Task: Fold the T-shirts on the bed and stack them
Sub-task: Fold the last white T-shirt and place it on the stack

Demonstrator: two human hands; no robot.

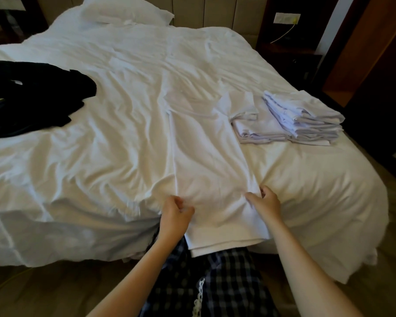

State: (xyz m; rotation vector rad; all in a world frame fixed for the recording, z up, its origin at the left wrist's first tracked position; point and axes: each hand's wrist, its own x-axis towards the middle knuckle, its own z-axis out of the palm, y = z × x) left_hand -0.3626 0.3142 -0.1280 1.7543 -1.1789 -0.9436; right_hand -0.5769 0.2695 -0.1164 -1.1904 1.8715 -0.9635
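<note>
Fingers (186, 210) of the left hand (174, 217) pinch the near left edge of the white T-shirt (210, 156); the right hand (266, 203) pinches its near right edge. The shirt lies on the bed (101, 145), its long axis running straight away from the person and its hem hanging over the edge. The next fold likely carries the hem toward the collar. The stack of folded T-shirts (306, 120) lies nearer the right hand.

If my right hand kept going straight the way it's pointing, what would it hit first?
The right hand grips the white T-shirt; straight on it would likely slide over more of that shirt, then the duvet. The folded stack lies off to the right.
</note>
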